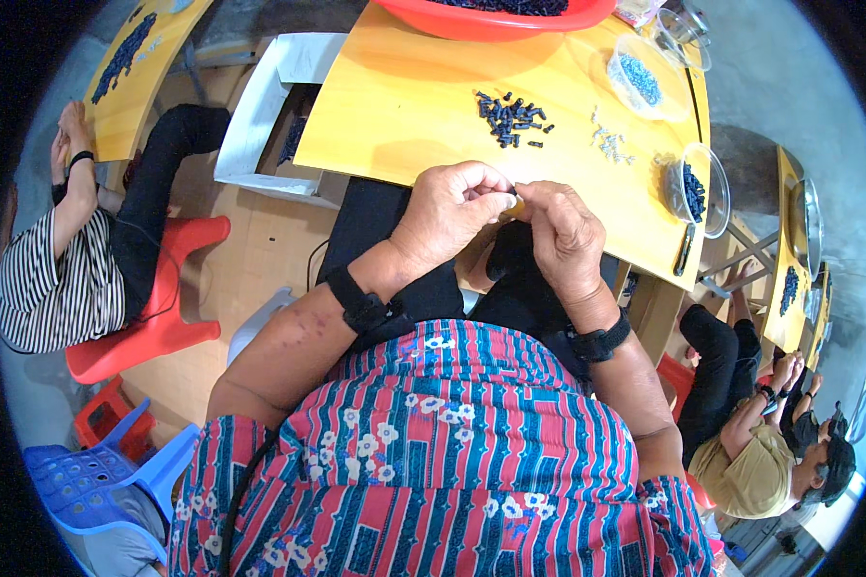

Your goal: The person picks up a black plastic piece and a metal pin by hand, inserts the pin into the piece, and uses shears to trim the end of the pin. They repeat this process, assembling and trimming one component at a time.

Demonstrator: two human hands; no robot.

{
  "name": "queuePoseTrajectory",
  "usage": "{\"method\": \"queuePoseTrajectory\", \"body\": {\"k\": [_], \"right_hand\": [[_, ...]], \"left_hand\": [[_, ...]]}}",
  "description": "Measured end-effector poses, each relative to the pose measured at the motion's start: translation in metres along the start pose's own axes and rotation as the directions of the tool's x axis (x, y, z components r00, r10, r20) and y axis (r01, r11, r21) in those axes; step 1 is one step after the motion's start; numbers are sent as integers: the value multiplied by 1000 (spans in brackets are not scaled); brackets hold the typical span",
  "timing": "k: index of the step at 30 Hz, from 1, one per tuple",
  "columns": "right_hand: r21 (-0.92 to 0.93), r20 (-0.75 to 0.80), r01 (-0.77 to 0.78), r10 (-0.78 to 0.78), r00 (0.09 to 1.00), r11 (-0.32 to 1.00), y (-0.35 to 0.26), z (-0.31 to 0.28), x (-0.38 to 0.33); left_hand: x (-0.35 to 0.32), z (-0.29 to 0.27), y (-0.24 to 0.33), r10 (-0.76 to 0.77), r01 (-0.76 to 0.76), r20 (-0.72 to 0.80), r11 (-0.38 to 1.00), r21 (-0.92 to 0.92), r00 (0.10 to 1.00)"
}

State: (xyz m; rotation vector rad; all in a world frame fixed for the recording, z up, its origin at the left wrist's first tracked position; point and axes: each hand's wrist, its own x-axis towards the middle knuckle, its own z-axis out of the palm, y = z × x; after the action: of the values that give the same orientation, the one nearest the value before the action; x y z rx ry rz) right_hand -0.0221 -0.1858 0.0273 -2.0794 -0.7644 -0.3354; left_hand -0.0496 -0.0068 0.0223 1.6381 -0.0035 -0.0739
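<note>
A small dark piece (513, 189) was pinched between the fingertips of both hands, just over the near edge of the yellow surface (404, 106). The left hand (447, 213) and the right hand (563, 236) were both closed on it. At twelve o'clock a loose pile of dark pieces (512, 119) waited, seemingly undone; at two o'clock, clear bowls (695, 189) held many, so the work looked partly finished.

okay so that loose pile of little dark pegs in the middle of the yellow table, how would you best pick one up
Probably take a stray peg at the pile's near edge, not from the heap. The pegs are short cylinders lying flat, so pinch one across its round sides with thumb and forefinger from above. The right hand is nearest; both it and the left hand already pinch a small piece.
</note>
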Motion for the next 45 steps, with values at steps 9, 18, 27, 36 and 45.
{"method": "queuePoseTrajectory", "body": {"k": [9,18,27,36,45], "right_hand": [[50,19,29,-30,999,998,-2,0,-3],[292,-77,-429,468,880,855,31,-4,21],[-234,-3,-156,160,987,960,38,-2,42],[-485,149,-10,94,984,875,29,-2,32],[-421,246,133,-28,969,897,37,-7,25]], "left_hand": [[-2,2,-6,92,-90,-23,994,58,996],[1,1,3,130,-121,-51,982,143,990],[2,-2,2,133,-121,-63,978,169,989],[4,-5,-1,126,-118,-51,984,135,991],[8,-6,-3,139,-128,-53,977,170,989]]}}
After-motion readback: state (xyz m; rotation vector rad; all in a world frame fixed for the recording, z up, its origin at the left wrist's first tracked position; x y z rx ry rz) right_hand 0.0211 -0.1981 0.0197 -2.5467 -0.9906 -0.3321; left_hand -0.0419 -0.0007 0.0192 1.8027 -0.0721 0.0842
